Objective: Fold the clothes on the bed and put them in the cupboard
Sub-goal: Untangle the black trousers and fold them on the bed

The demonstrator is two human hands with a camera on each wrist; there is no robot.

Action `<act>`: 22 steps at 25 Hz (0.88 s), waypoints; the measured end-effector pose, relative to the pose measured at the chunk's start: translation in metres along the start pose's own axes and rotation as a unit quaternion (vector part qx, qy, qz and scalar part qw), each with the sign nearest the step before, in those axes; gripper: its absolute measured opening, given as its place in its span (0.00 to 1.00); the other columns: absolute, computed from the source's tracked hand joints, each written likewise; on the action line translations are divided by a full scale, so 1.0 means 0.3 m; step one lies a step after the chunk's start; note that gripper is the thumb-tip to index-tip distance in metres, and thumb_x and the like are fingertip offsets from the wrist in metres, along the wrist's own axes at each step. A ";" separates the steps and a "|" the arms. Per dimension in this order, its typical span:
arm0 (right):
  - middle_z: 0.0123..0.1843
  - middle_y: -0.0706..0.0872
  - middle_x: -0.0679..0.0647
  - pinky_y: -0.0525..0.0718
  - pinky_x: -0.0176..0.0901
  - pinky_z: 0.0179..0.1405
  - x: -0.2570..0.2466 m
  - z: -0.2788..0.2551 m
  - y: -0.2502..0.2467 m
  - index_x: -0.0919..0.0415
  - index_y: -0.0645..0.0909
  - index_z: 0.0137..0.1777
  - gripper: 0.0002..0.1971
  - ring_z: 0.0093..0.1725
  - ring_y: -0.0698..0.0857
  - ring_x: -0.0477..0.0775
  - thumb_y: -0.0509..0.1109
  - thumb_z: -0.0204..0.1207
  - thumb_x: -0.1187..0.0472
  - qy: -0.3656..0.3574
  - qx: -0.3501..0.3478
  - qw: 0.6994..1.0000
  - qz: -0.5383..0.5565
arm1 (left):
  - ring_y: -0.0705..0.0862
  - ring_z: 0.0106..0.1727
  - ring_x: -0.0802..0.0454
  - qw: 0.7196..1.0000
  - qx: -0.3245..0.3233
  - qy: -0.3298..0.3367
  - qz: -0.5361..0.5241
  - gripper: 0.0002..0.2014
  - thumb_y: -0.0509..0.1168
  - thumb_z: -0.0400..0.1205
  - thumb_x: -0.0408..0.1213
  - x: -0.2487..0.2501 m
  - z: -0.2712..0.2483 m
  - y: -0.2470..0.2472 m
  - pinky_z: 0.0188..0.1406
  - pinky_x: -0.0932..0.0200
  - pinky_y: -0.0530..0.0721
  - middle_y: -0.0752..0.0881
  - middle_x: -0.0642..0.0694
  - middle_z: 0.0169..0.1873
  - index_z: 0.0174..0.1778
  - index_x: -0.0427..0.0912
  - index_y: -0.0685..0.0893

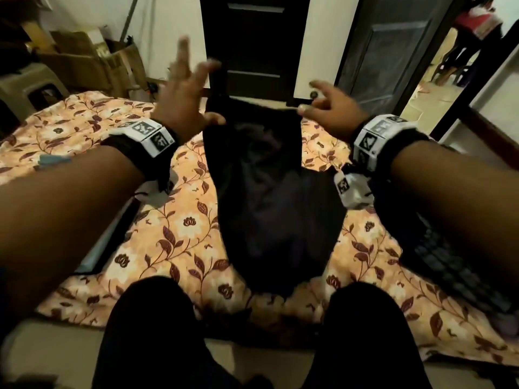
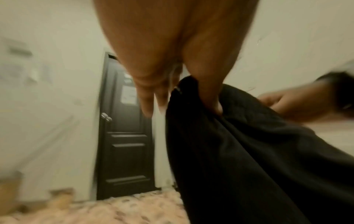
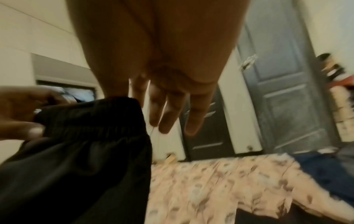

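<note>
Pinched at its elasticated waistband by both hands, the black fabric garment hangs raised above the floral-patterned orange bedspread, its lower end resting on the cover. Left hand holds one corner between thumb and forefinger, remaining fingers spread; right hand pinches the opposite corner likewise. Dark panelled door stands behind.

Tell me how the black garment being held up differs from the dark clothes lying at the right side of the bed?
The black garment hangs in the air, pinched at its top edge by the left hand and right hand; the dark clothes lie untouched on the bed. The garment hangs stretched out; the clothes lie heaped. Both are dark fabric, still unfolded.
</note>
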State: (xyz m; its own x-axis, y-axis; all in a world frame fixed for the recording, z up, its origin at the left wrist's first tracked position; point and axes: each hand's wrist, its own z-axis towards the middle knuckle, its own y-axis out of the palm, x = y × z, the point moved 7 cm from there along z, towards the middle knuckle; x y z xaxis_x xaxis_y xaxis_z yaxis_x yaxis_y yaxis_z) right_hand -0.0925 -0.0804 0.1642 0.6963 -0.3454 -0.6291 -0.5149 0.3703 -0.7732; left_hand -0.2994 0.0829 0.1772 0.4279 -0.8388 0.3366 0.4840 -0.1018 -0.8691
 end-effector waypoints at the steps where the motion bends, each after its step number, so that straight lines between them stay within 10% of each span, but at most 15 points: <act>1: 0.65 0.82 0.57 0.82 0.51 0.62 0.054 0.076 -0.053 0.49 0.74 0.73 0.25 0.62 0.82 0.54 0.70 0.77 0.46 0.009 0.098 0.995 0.014 | 0.64 0.80 0.32 0.996 0.083 -0.040 -0.002 0.43 0.76 0.73 0.46 -0.064 0.055 0.006 0.74 0.34 0.72 0.59 0.34 0.82 0.82 0.51 0.60; 3: 0.59 0.86 0.58 0.82 0.50 0.59 0.158 0.132 0.051 0.56 0.81 0.65 0.19 0.58 0.84 0.57 0.70 0.77 0.49 0.032 0.076 0.997 -0.008 | 0.67 0.79 0.34 0.982 0.046 -0.152 -0.098 0.41 0.74 0.78 0.45 -0.159 0.019 0.229 0.72 0.44 0.72 0.64 0.33 0.80 0.83 0.42 0.60; 6: 0.52 0.89 0.61 0.83 0.52 0.56 0.438 -0.003 0.450 0.63 0.86 0.52 0.15 0.55 0.86 0.60 0.73 0.75 0.51 0.087 -0.121 0.986 -0.070 | 0.81 0.66 0.38 0.922 -0.197 -0.249 -0.223 0.39 0.73 0.68 0.54 -0.188 -0.304 0.794 0.62 0.48 0.81 0.81 0.37 0.66 0.74 0.42 0.72; 10: 0.85 0.54 0.56 0.61 0.61 0.79 0.758 -0.098 0.708 0.53 0.52 0.85 0.46 0.83 0.58 0.60 0.74 0.72 0.45 0.177 -0.220 0.940 -0.190 | 0.79 0.29 0.46 0.759 -0.244 -0.422 -0.431 0.26 0.73 0.77 0.32 -0.185 -0.511 1.116 0.26 0.58 0.77 0.84 0.38 0.40 0.70 0.42 0.73; 14: 0.85 0.54 0.56 0.51 0.70 0.78 0.879 -0.044 0.710 0.49 0.41 0.85 0.55 0.84 0.53 0.62 0.74 0.66 0.41 0.264 -0.189 0.926 -0.194 | 0.79 0.33 0.45 0.740 -0.240 -0.422 -0.466 0.32 0.75 0.72 0.35 -0.123 -0.439 1.163 0.31 0.55 0.76 0.85 0.36 0.48 0.72 0.45 0.71; 17: 0.63 0.81 0.57 0.56 0.71 0.78 0.876 -0.011 0.712 0.48 0.71 0.69 0.34 0.71 0.76 0.60 0.68 0.60 0.43 0.250 -0.212 0.927 -0.181 | 0.80 0.39 0.49 0.746 -0.264 -0.392 -0.469 0.18 0.71 0.81 0.32 -0.049 -0.356 1.182 0.37 0.57 0.77 0.83 0.39 0.52 0.61 0.50 0.74; 19: 0.60 0.84 0.55 0.63 0.54 0.76 0.818 -0.005 0.700 0.52 0.79 0.62 0.16 0.67 0.80 0.57 0.67 0.76 0.52 0.205 -0.217 0.937 -0.182 | 0.83 0.33 0.56 0.747 -0.252 -0.386 -0.479 0.06 0.69 0.82 0.29 -0.005 -0.313 1.182 0.31 0.67 0.77 0.86 0.39 0.42 0.51 0.41 0.81; 22: 0.64 0.82 0.56 0.75 0.37 0.60 0.656 -0.032 0.679 0.59 0.75 0.67 0.16 0.65 0.81 0.56 0.68 0.80 0.61 0.140 -0.172 0.973 0.066 | 0.83 0.35 0.49 0.722 -0.187 -0.413 -0.522 0.09 0.62 0.85 0.27 0.026 -0.302 1.128 0.25 0.68 0.79 0.85 0.40 0.34 0.39 0.35 0.82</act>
State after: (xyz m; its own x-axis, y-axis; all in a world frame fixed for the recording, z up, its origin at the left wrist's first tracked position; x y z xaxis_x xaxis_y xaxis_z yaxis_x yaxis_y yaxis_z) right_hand -0.0651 -0.0812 -0.1177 0.4744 -0.5542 -0.6840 -0.7606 0.1331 -0.6354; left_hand -0.2014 -0.0066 -0.1472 0.3625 0.3895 0.8467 0.6981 -0.7153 0.0302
